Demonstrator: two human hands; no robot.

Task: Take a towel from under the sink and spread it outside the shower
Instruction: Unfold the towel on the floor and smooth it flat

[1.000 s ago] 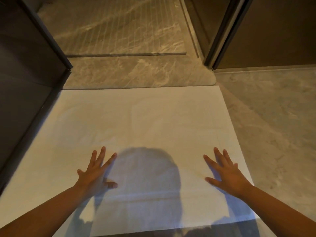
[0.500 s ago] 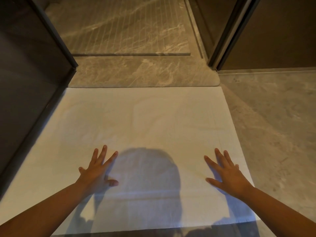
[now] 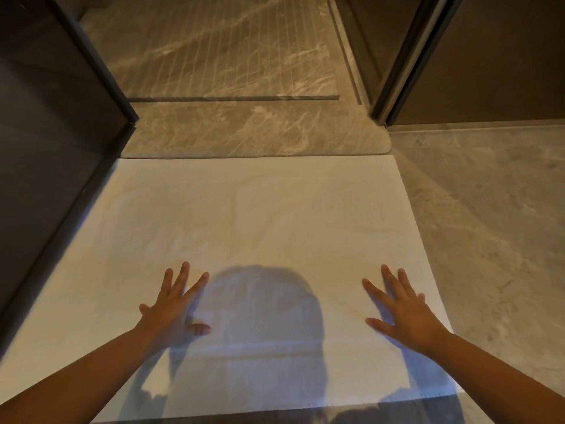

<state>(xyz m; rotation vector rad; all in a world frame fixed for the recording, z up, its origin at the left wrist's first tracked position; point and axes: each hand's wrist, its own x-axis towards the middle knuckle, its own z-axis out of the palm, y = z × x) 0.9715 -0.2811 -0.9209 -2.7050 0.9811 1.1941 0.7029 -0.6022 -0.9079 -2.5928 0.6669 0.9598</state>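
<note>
I see both palms flat, fingers spread, gripping nothing: left hand [image 3: 171, 313] and right hand [image 3: 403, 313] press the towel [image 3: 275, 215], which stretches forward toward the shower sill [image 3: 244, 133].

A dark, glossy wall panel [image 3: 46, 133] is running along the left side. At far centre, a brown veined marble step [image 3: 244, 133] is lying crosswise, its right corner rounded. A dark door frame [image 3: 406, 56] is standing at upper right, beside a brown panel [image 3: 495, 56]. Grey stone floor [image 3: 489, 240] is spreading across the right, below that brown panel.
</note>
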